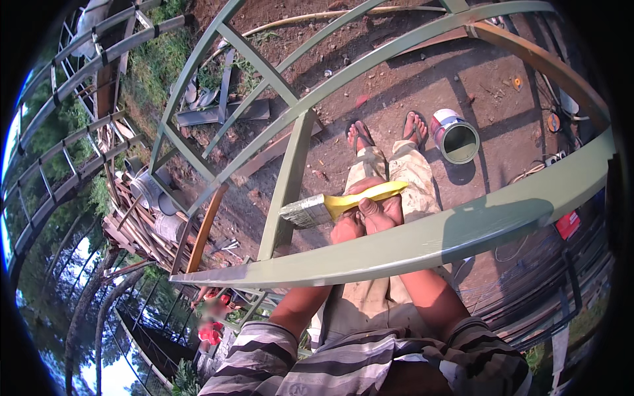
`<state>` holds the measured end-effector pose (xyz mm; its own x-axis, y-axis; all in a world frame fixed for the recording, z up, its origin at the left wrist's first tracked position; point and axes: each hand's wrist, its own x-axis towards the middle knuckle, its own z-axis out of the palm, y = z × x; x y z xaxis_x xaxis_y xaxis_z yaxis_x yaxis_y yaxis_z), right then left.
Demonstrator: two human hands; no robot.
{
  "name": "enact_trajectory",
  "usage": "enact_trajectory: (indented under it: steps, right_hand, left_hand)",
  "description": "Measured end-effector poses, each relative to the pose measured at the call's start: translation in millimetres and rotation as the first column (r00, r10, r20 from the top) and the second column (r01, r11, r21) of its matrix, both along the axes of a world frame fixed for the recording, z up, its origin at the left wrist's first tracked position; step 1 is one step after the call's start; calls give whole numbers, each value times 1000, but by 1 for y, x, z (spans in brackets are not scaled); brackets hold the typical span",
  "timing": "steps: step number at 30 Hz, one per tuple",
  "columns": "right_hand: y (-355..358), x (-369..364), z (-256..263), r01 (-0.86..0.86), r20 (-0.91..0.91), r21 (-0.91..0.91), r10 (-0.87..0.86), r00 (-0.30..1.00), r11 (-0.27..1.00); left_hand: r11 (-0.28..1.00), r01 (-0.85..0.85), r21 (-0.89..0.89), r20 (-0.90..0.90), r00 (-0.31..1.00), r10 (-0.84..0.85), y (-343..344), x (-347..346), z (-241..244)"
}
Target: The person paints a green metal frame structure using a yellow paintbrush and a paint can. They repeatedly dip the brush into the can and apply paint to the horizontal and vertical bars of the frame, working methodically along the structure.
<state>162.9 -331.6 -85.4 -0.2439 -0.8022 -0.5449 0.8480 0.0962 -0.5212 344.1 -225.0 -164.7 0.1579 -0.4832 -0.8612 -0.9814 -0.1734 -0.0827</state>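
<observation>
A wide paintbrush with a yellow handle (pixel 346 200) and paint-coated bristles lies across my hands, bristles to the left. My right hand (pixel 385 212) grips the handle, thumb over it. Curled against it near the ferrule is my left hand (pixel 347 226); whether it also holds the brush cannot be told. Both forearms pass beneath a broad green-painted beam (pixel 346 260) that crosses in front of me. The bristles come close to a green upright (pixel 292 183) joined to this beam. Beyond my right hand, an open paint can (pixel 458 141) with greenish paint inside stands on the ground.
Green curved rails (pixel 376 57) and an orange-brown unpainted bar (pixel 545 62) belong to the surrounding frame. Metal offcuts (pixel 223 113), buckets (pixel 148 188) and a scrap pile (pixel 133 218) lie left. Long dark bars (pixel 535 292) are stacked right. People in red are at lower left.
</observation>
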Motion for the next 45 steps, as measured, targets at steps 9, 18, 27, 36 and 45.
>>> enact_trajectory:
  steps: [9,18,27,36,45]
  right_hand:
    - [-71,-4,-177,74,-115,575,-9,993,815]
    - [-77,17,-202,217,-296,477,-76,952,852]
    - [-4,16,8,45,-22,208,-41,999,977]
    - [-28,-27,19,-199,145,79,186,972,977]
    - [-26,-30,34,-230,151,42,221,963,972]
  left_hand:
    - [995,44,92,74,996,-51,-16,-27,24]
    - [987,35,159,-14,999,-34,-22,-24,22]
    - [983,-11,184,-42,999,20,-17,-8,20]
    - [992,-10,128,-106,994,24,-8,2,11]
    - [989,-46,138,-114,992,62,-2,11,19]
